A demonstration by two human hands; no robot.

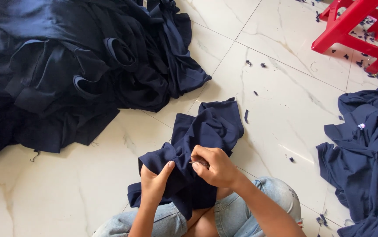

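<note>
Pinching: my right hand (215, 166) nips a small metal tool against the navy garment (197, 149).
Left hand (154, 182): fingers closed on bunched cloth.
Garment: over my lap, spilling onto the marble floor (276, 87).
Piles: navy heap (75, 66) far-left corner, another (364, 153) right edge.

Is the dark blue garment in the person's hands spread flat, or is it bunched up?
Bunched up. The navy garment is gathered in folds between the left hand and right hand, draped over the lap onto the tiled floor.
</note>
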